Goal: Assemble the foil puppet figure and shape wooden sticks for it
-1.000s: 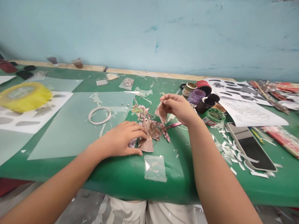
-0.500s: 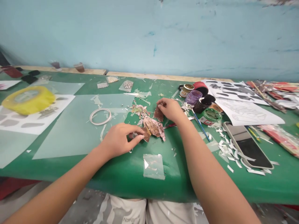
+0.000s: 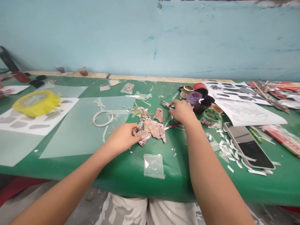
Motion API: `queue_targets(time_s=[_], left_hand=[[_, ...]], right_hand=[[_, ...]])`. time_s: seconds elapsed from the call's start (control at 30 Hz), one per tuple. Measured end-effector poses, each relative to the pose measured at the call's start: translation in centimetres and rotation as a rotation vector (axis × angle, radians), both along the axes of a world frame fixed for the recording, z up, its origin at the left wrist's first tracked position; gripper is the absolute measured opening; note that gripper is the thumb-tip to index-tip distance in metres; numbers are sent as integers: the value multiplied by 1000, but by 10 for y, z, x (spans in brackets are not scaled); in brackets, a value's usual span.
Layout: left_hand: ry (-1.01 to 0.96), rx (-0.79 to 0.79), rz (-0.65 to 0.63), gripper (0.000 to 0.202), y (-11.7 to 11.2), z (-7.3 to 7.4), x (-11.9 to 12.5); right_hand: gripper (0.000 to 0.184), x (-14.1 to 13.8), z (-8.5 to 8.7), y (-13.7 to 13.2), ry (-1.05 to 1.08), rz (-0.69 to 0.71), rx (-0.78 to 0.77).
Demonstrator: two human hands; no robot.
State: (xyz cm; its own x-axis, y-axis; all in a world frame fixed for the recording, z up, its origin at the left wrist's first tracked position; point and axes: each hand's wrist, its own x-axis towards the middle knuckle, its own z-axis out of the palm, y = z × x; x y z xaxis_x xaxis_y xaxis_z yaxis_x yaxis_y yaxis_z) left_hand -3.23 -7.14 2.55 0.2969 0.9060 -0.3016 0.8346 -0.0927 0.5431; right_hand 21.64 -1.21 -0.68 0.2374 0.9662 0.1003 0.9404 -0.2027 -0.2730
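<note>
Green tabletop [image 3: 131,172], left fingers [image 3: 134,126] pinching mottled scrap [image 3: 144,141] at their tips; right fingers [image 3: 175,102] seemingly gripping metal tool [image 3: 165,104]

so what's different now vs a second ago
The right hand has let go of the scrap, now lying beside the pile, and moved right to a metal tool. The left hand stays at the pile; ring and phone unchanged.

The left forearm [image 3: 77,181] and right forearm [image 3: 215,175] are bare as far as they show, as are the left hand [image 3: 122,137] and right hand [image 3: 184,112]. Pale off-white cloth [image 3: 172,214] covers the legs, with grey patches [image 3: 120,215] and blurred lettering [image 3: 132,218] on the left one
</note>
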Motion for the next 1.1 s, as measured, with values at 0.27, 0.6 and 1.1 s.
queue_targets(time_s=[0.27, 0.6, 1.1], left_hand=[[-45, -47, -2, 22, -1, 12, 11], [140, 86, -68, 25, -3, 8, 16], [-271, -285, 133, 18, 20, 11, 6]], right_hand=[[37, -24, 10, -3, 107, 133, 2], [25, -36, 2, 3, 122, 181, -24], [36, -9, 5, 1, -18, -59, -61]])
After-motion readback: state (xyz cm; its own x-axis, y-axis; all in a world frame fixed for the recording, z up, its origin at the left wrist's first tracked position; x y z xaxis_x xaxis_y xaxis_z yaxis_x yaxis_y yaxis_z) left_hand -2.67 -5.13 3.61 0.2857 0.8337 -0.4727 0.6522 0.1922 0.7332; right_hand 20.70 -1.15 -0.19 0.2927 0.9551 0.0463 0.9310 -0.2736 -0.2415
